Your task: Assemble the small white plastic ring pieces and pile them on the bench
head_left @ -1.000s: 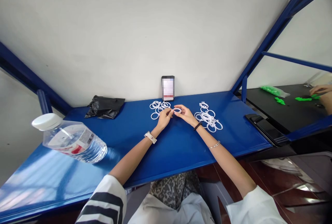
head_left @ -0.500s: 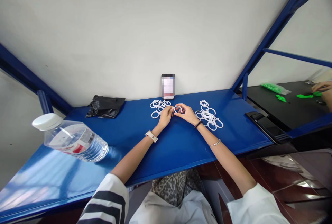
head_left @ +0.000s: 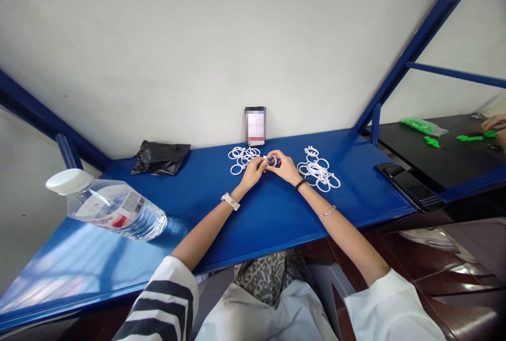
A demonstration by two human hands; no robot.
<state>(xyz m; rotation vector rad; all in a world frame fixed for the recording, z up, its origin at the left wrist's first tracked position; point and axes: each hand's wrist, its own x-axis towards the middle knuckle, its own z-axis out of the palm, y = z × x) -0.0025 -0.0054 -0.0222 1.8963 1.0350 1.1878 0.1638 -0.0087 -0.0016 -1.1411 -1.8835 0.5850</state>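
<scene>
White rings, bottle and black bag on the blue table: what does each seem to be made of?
White rings: probably moulded plastic with a smooth finish, judging by their even colour and slim, rounded form; coated metal can't be ruled out.
Bottle: likely clear, glossy plastic, as its walls are see-through and ridged.
Black bag: apparently thin plastic film, given its creases and shiny highlights.

Single head-worn view, facing forward and down, close above blue table (head_left: pixel 256 220), wall (head_left: pixel 221 61) ahead
</scene>
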